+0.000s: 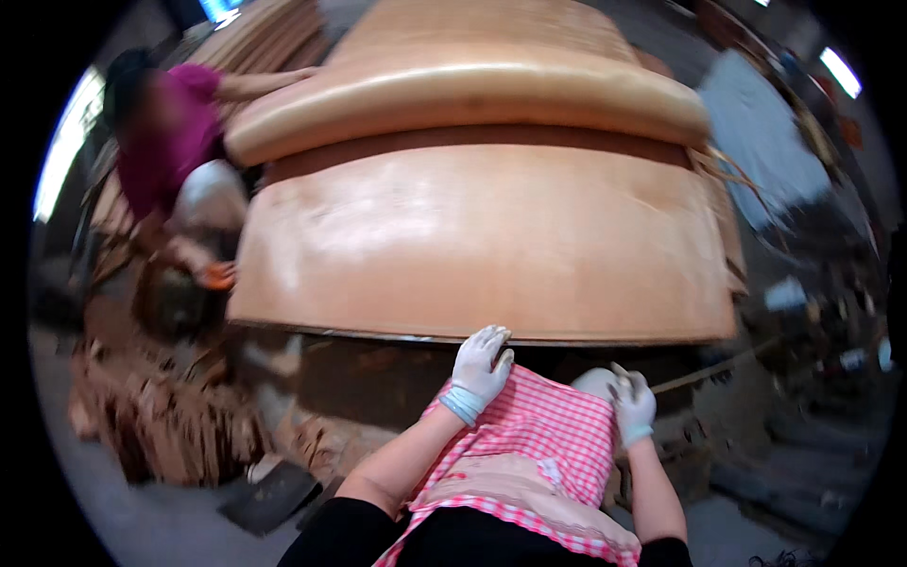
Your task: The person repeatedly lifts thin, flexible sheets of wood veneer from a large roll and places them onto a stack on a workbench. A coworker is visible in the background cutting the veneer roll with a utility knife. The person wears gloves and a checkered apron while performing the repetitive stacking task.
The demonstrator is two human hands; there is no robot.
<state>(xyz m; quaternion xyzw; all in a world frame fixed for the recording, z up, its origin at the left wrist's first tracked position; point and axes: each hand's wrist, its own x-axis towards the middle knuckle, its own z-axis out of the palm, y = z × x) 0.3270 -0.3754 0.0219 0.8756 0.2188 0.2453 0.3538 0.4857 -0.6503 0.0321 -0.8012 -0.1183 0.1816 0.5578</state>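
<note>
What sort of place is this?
Looks like a workshop, perhaps for thin wood: a wide tan sheet with a thick roll across it, and a ragged brown heap nearby.

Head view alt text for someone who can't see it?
A white-gloved left hand is at the near edge of a broad tan sheet, with a roll across it. The gloved right hand is beside a pink checked apron. A co-worker is at left.

No readable text
On the apron (567, 420), below the brown sheet (482, 236), a small white patch (550, 470) is too blurred to show any lettering.
</note>
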